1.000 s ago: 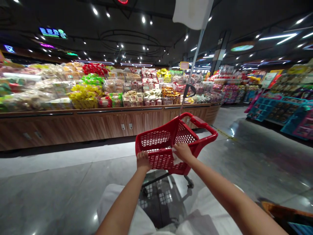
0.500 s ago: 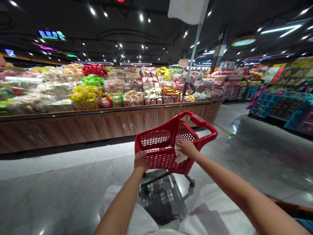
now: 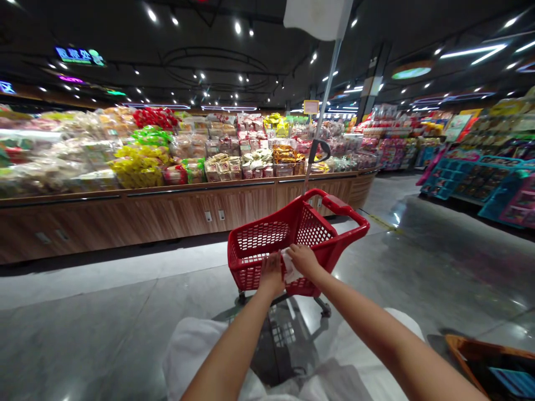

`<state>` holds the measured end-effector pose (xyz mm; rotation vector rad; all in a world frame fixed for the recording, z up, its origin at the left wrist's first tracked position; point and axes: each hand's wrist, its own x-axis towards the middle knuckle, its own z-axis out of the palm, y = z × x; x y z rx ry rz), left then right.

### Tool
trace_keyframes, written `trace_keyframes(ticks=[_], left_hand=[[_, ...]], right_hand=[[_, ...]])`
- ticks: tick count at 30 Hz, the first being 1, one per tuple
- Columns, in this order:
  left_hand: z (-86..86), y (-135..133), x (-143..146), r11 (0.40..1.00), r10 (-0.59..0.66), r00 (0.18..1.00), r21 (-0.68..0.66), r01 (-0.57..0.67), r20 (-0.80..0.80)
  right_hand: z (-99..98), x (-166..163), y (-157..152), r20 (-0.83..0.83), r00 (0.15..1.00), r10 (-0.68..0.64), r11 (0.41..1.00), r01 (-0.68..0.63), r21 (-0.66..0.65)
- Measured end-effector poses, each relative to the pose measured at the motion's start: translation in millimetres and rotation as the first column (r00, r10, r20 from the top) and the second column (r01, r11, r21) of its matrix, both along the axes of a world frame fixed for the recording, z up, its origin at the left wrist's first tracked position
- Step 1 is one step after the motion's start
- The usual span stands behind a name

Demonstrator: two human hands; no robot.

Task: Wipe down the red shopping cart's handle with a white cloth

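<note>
A small red plastic shopping cart [image 3: 267, 236] with a mesh basket stands on the grey floor right in front of me. A thin pole [image 3: 324, 106] with a white flag rises from its far side. My right hand [image 3: 304, 260] is closed on a white tissue [image 3: 290, 268] held against the basket's near rim. My left hand [image 3: 271, 274] has come up beside it, and its fingers touch the tissue. My white-clad legs fill the bottom of the view.
A long wooden display counter [image 3: 167, 209] piled with packaged snacks runs across the left and middle. Blue and pink racks [image 3: 472, 181] line the right aisle. An orange-rimmed basket [image 3: 489, 362] sits at the bottom right. Glossy floor spreads around the cart.
My left hand let go of the basket's left rim and moved right to meet my right hand at the tissue. The cart stayed about where it was.
</note>
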<state>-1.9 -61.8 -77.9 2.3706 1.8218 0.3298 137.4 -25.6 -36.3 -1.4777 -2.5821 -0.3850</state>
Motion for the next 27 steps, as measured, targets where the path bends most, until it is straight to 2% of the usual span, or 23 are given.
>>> trace_keyframes(ticks=[2,5,8,10,13,17,20,23,27], left_hand=[[0.3,-0.6,-12.2,0.998,-0.062,0.998,0.018,0.062,-0.011],[-1.4,-0.8,-21.0,0.998,-0.049,0.999,0.025,0.049,-0.015],[-6.0,0.6,-14.6,0.999,-0.038,0.999,0.025,0.039,-0.014],[-9.3,2.0,-6.5,0.999,-0.033,0.999,0.04,0.033,-0.014],[-12.8,3.7,4.1,0.997,0.006,1.0,0.076,-0.005,-0.006],[-14.7,3.9,4.2,0.996,0.022,1.0,0.09,-0.021,-0.003],[-15.2,5.3,-7.8,0.996,-0.013,1.0,0.085,0.014,-0.015],[-13.3,10.3,-24.3,0.996,-0.039,0.998,0.074,0.042,-0.049],[-4.5,22.2,-45.2,0.996,-0.051,0.993,0.071,0.059,-0.11]], right_hand=[[15.2,38.3,2.9,0.039,0.999,-0.03,0.999,0.03,0.012],[37.7,100.2,6.5,0.087,0.995,-0.055,0.997,0.05,0.065],[47.8,137.0,5.5,0.085,0.993,-0.076,0.988,0.064,0.14],[44.8,138.0,1.9,0.037,0.993,-0.113,0.977,0.104,0.186],[28.4,105.1,-5.6,-0.055,0.992,-0.117,0.971,0.126,0.204],[4.5,35.8,-10.6,-0.089,0.994,-0.058,0.99,0.068,0.121],[4.7,11.9,-5.6,-0.041,0.998,-0.038,0.998,0.04,0.044],[24.5,34.3,3.3,0.05,0.998,0.035,0.999,-0.034,-0.014],[63.3,106.6,10.8,0.138,0.989,0.048,0.999,-0.048,-0.003]])
